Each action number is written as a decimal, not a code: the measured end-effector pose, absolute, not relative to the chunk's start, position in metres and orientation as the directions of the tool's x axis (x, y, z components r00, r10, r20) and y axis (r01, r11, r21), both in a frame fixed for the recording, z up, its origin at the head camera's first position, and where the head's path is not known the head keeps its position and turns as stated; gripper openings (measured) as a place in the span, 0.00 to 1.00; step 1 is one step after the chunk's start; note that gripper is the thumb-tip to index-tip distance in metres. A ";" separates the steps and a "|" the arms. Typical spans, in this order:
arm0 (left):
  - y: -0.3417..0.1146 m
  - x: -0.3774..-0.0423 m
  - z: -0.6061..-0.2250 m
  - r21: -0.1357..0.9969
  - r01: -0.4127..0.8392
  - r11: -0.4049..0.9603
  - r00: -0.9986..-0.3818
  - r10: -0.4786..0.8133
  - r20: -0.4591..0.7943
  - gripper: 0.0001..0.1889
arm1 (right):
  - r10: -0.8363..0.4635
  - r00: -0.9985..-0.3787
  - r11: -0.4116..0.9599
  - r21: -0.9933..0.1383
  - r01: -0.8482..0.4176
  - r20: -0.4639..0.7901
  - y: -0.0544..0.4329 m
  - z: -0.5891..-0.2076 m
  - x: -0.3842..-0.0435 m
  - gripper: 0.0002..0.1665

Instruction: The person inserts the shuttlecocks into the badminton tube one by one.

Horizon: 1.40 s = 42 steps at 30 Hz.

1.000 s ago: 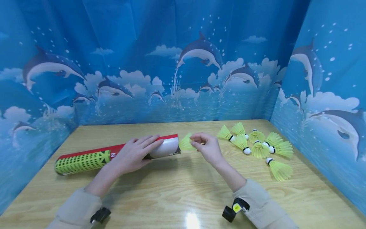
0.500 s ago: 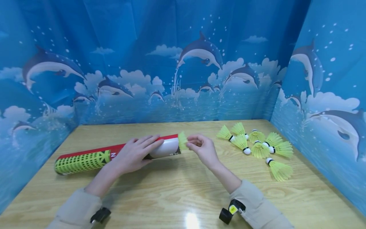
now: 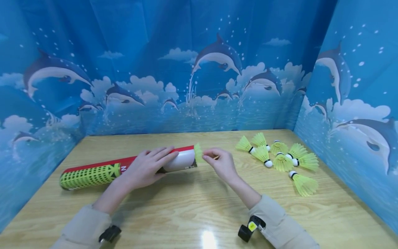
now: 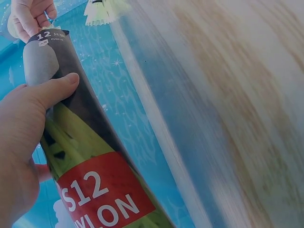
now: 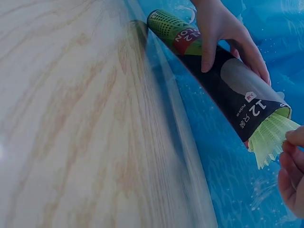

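My left hand [image 3: 146, 169] grips a long shuttlecock tube [image 3: 181, 160], red, white, black and green, its thumb and fingers wrapped round the printed side in the left wrist view. The tube lies aslant, its mouth facing right. A yellow-green shuttlecock [image 5: 270, 137] sits partly inside that mouth, cork end hidden and the flared skirt sticking out. Thumb and fingertips of my right hand [image 3: 222, 166] pinch the edge of this skirt, as the right wrist view shows.
Several more yellow shuttlecocks [image 3: 262, 154] with white corks lie loosely grouped at the back right of the wooden table [image 3: 186, 211]. One shuttlecock [image 3: 304, 184] lies nearer the front. A blue dolphin-print curtain [image 3: 149, 69] rises behind the table and along its sides.
My right hand has moved a little left, and the shuttlecock has slid further into the tube, leaving a shorter stretch of skirt outside. The left hand and tube have stayed put.
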<state>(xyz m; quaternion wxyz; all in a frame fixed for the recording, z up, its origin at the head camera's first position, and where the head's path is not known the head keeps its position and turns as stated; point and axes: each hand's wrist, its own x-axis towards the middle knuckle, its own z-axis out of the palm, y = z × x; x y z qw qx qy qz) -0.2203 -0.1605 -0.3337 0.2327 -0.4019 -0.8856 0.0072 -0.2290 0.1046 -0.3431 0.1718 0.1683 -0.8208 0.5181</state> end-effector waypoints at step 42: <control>-0.159 -0.220 -0.334 -0.198 0.715 0.670 -0.559 0.719 0.413 0.45 | -0.186 -0.892 0.372 -0.811 -0.452 0.412 0.090 -0.351 -0.229 0.06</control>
